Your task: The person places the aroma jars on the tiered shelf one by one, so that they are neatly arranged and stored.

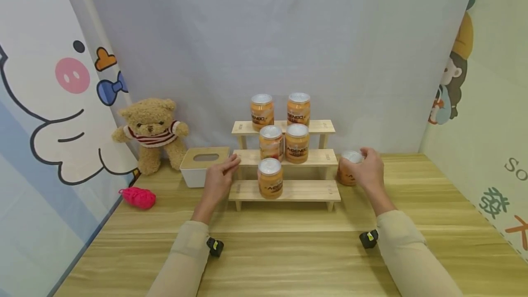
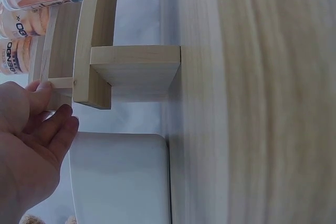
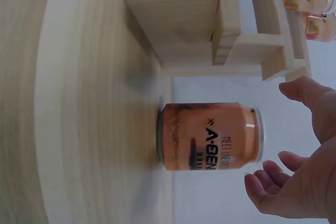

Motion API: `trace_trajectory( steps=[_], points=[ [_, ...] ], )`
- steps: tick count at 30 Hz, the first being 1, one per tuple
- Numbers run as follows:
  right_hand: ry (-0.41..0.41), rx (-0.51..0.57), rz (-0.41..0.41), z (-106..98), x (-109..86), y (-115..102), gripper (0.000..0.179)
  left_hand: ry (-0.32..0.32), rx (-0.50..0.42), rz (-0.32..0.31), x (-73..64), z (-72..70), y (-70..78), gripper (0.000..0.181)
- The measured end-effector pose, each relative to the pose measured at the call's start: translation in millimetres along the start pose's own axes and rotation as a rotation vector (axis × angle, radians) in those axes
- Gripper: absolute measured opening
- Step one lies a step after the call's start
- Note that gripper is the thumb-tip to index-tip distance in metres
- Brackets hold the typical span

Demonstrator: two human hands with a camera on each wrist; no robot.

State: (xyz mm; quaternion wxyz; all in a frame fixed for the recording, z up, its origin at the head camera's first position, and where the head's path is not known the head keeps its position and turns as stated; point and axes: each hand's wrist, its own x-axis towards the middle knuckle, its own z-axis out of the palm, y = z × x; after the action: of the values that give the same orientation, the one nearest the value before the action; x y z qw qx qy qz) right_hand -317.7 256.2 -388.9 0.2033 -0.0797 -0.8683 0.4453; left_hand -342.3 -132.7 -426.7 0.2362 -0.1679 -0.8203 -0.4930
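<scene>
An orange can (image 1: 347, 175) with a silver lid and dark lettering stands upright on the table, right of a three-step wooden stand (image 1: 307, 190). My right hand (image 1: 368, 172) is over this can; in the right wrist view, the thumb and spread fingers (image 3: 262, 182) are just beyond the lid, not closed round it. My left hand (image 1: 218, 182) touches the left end of the middle step, its fingers extended. The stand carries similar cans: two on top, including one on the right (image 1: 299, 110), two in the middle, and one on the lowest step (image 1: 270, 178).
Left of the stand is a white tissue box (image 1: 193, 178) with a wooden lid. A teddy bear (image 1: 153, 134) in a striped top sits behind it against the curtain. Pink yarn (image 1: 138, 197) lies near the table's left edge. Printed cloth walls flank the table (image 1: 280, 260).
</scene>
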Motion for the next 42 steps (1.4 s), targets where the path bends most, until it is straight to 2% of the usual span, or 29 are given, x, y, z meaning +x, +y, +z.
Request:
trace_trajectory(
  steps=[4,11,18,25,29,36,42],
  points=[
    [-0.024,-0.025,-0.005,0,5.0,7,0.08,-0.003,-0.001,-0.004,0.1,-0.2,-0.2,0.022],
    [-0.085,-0.031,0.048,1,13.7,24,0.087,0.002,0.003,0.01,-0.1,-0.4,0.5,0.021],
    [-0.115,-0.018,0.066,5,18.6,31,0.082,0.0,0.001,-0.014,0.3,-0.4,0.5,0.022],
    [-0.13,0.014,0.073,12,22.2,36,0.072,0.0,0.007,0.004,-0.5,-0.8,0.4,0.021],
    [-0.144,0.034,0.082,15,23.2,40,0.073,-0.002,0.006,0.005,-0.6,-0.8,1.4,0.021],
    [-0.105,0.111,0.108,18,21.8,43,0.076,-0.007,-0.005,-0.008,-0.3,-0.8,2.7,0.021],
    [-0.047,0.123,0.113,15,18.6,41,0.073,-0.003,-0.01,-0.019,0.1,-0.5,2.3,0.021]
  ],
)
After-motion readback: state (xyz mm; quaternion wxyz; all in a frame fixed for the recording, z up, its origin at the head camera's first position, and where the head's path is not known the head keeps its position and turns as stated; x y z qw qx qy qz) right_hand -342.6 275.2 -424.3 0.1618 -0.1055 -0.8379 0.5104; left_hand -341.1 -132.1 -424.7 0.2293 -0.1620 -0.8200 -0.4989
